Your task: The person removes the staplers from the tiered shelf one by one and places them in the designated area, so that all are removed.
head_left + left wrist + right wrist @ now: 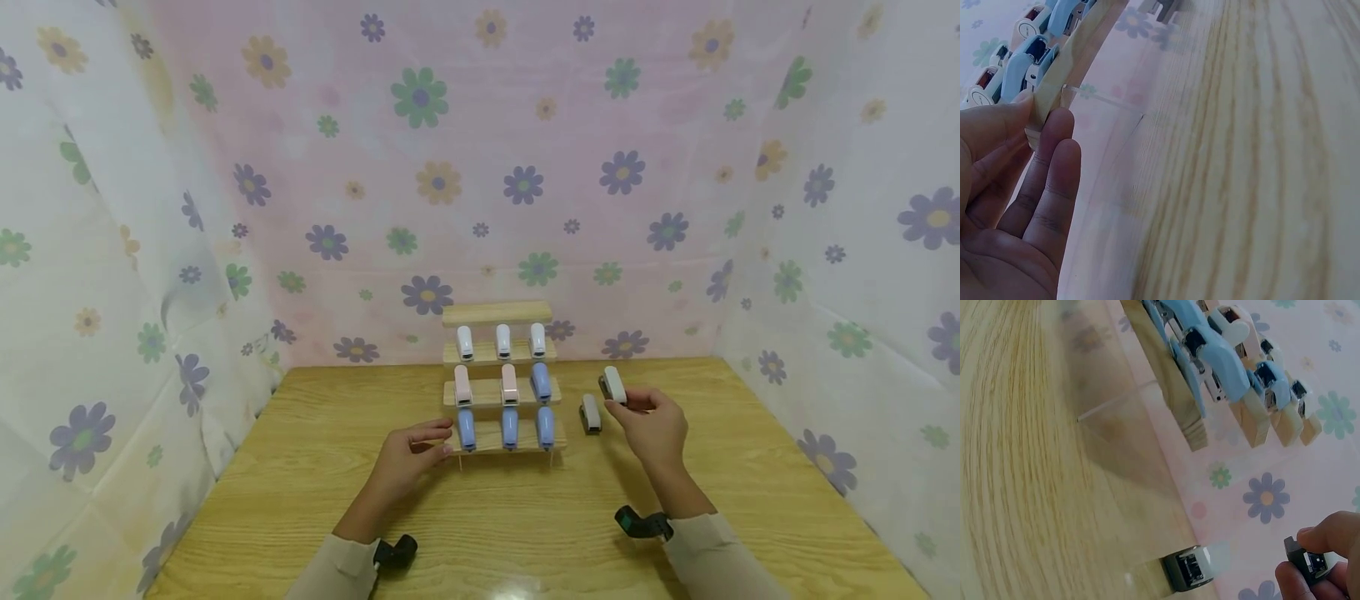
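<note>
My right hand (pixel 652 429) pinches a small white-and-grey stapler (pixel 614 385) above the table, right of a tiered wooden display rack (pixel 497 313). Just left of that hand, a second grey-topped stapler (pixel 591 414) with a dark base stands on the tabletop. My left hand (pixel 407 457) grips the left end of the rack's lowest step, thumb on top and fingers beneath, as the left wrist view shows. Blue staplers (pixel 510 427) line that step. Above them are two pink staplers (pixel 462 385) and a blue one (pixel 541 382), then three white staplers (pixel 503 341).
The rack's top step bears nothing. Clear legs (pixel 1119 400) hold up the rack. The wooden table (pixel 495 525) runs back to a flowered cloth (pixel 480 150), which also hangs at both sides. Black wrist cameras (pixel 641 523) sit at both cuffs.
</note>
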The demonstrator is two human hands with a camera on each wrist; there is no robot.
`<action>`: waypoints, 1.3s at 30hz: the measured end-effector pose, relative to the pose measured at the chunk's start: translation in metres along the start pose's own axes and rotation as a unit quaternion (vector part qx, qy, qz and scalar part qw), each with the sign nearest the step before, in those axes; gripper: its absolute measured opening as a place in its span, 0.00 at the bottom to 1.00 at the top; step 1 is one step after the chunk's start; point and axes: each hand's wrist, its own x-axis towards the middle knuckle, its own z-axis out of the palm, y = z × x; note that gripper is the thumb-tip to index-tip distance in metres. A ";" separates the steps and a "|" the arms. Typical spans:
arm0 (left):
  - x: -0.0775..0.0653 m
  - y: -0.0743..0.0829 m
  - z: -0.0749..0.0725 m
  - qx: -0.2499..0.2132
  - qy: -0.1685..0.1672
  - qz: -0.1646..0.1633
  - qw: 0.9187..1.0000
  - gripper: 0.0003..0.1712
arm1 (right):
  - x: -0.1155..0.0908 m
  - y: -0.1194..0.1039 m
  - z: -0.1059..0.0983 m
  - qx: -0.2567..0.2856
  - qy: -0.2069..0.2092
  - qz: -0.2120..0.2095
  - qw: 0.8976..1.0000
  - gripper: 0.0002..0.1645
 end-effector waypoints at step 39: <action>-0.001 0.000 0.000 0.009 0.001 -0.001 1.000 0.17 | 0.009 0.037 -0.007 -0.074 -0.058 0.071 0.993 0.28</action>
